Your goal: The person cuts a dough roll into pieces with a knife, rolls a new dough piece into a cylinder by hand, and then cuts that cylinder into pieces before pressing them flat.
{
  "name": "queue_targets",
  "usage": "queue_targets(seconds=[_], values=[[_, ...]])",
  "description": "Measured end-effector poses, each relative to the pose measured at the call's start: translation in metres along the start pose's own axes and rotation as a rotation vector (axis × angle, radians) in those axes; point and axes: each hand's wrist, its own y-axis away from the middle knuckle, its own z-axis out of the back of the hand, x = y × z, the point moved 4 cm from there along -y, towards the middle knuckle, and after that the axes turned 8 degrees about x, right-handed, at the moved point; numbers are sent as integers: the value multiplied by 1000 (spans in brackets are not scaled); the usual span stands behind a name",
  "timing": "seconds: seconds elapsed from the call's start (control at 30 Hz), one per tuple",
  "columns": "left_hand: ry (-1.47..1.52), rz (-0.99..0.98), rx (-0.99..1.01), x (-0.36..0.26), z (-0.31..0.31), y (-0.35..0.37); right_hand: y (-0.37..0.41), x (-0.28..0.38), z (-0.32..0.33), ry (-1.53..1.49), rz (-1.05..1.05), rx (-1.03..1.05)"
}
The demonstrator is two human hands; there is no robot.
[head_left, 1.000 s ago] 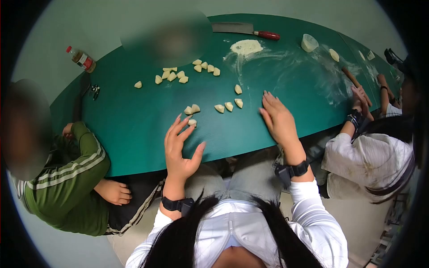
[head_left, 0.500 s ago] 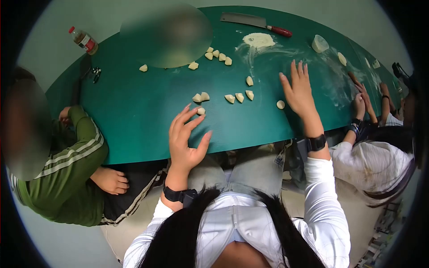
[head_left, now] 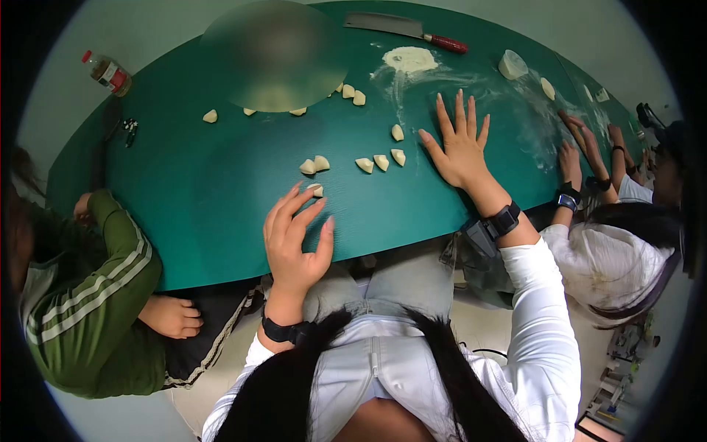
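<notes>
My right hand [head_left: 461,151] lies palm down on the green table [head_left: 243,228], fingers spread. It covers the spot where a round dough piece lay, and that piece is hidden now. My left hand [head_left: 294,239] is near the table's front edge with its fingers apart, fingertips right at a small dough piece [head_left: 317,190]. Just beyond it sit two dough pieces [head_left: 321,163] side by side. Between my hands lie several more cut dough pieces [head_left: 381,162], one of them [head_left: 398,132] a little farther back.
Farther back are a flour heap [head_left: 409,60], a cleaver [head_left: 401,28] and a clear plastic cup [head_left: 512,65]. A blurred patch hides part of the far side. A bottle [head_left: 107,74] stands at far left. A person in a green sleeve [head_left: 103,272] sits left; others work at right, near a rolling pin [head_left: 573,129].
My right hand has come down flat and moved over the round dough piece, which is now out of sight. My left hand stays by its dough piece. The whole view has shifted slightly.
</notes>
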Motion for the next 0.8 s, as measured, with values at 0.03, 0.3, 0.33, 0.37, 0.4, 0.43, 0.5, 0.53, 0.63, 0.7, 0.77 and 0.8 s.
queue_targets(seconds=[0.03,0.3,0.33,0.37,0.4,0.43,0.5,0.53,0.63,0.7,0.77,0.8], values=[[-5,-10,-6,0,0,0,1,2,1,11,-1,3],[-40,-37,-42,2,-1,2,-10,2,33,-56,89,-78],[-35,-31,-41,1,0,3,-10,3,51,-26,100,-206],[-30,-25,-39,1,0,3,-7,-1,63,-140,109,-121],[-26,-19,-40,0,1,3,-1,-7,75,-254,118,-37],[-29,-17,-38,0,0,3,7,-9,80,-367,125,46],[-32,-21,-36,0,-1,2,41,3,73,-430,158,83],[-33,-23,-34,0,-1,1,59,12,69,-440,185,134],[-40,-28,-24,-1,-2,0,92,22,50,-200,276,194],[-55,-21,-11,-2,-3,0,94,21,48,-137,257,183],[-66,-22,-2,-2,-3,1,91,21,50,-82,258,167],[-73,-24,-1,-2,-3,0,91,17,48,-106,217,158]])
